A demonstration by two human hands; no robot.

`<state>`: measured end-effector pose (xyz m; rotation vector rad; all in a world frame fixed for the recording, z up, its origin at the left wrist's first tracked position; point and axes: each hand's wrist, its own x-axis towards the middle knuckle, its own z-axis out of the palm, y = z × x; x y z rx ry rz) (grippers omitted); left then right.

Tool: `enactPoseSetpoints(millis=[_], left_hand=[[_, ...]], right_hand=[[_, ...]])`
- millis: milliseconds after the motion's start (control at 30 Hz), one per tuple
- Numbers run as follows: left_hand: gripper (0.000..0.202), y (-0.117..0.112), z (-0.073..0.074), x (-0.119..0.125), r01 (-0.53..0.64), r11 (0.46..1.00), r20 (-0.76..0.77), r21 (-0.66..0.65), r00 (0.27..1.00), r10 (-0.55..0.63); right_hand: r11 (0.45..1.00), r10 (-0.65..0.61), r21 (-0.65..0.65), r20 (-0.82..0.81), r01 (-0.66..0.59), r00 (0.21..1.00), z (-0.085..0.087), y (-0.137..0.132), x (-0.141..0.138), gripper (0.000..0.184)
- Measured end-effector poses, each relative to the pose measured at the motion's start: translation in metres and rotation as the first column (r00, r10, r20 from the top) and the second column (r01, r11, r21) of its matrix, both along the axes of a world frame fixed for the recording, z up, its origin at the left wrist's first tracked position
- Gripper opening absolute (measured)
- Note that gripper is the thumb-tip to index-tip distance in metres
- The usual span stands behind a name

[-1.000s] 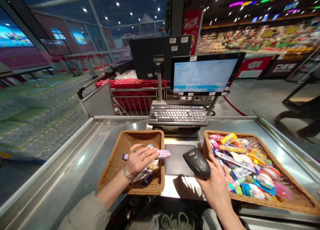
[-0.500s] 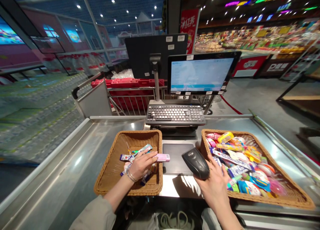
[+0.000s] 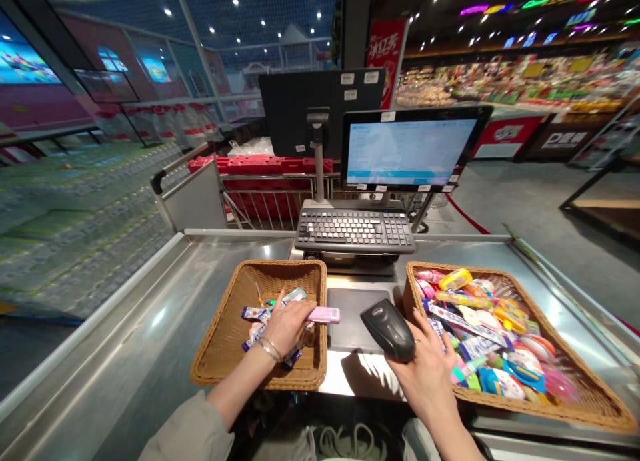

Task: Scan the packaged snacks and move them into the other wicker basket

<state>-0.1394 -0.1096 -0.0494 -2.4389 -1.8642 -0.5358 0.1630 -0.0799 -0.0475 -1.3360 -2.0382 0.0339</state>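
Observation:
My left hand is closed on a slim pink packet with a barcode at its right end, over the right side of the left wicker basket. Several small wrapped packets lie in that basket, partly hidden under the hand. A black barcode scanner is gripped in my right hand, its head pointing left toward the pink packet. Just right of this hand, the right wicker basket holds a heap of colourful packaged sweets and toys.
Between the baskets a grey plate is set into the metal counter. Behind it stand a keyboard, a lit monitor and a second monitor seen from its back. A metal trolley stands beyond the counter.
The scanner has shifted slightly left, closer to the pink packet. Both hands keep their hold. The whole view has moved a little, so the surroundings sit slightly further right.

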Motion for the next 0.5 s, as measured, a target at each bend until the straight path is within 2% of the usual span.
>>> enactPoseSetpoints(millis=[200, 500], left_hand=[[0.045, 0.001, 0.01, 0.01, -0.082, 0.995, -0.105, 0.06, 0.991, 0.088], [0.037, 0.014, 0.023, 0.018, -0.11, 0.954, -0.109, 0.28, 0.983, 0.146]], right_hand=[[0.999, 0.043, -0.018, 0.051, -0.042, 0.998, 0.0, -0.001, -0.001, 0.022], [0.998, 0.065, 0.015, 0.082, -0.066, 0.995, 0.013, 0.002, -0.006, 0.025]])
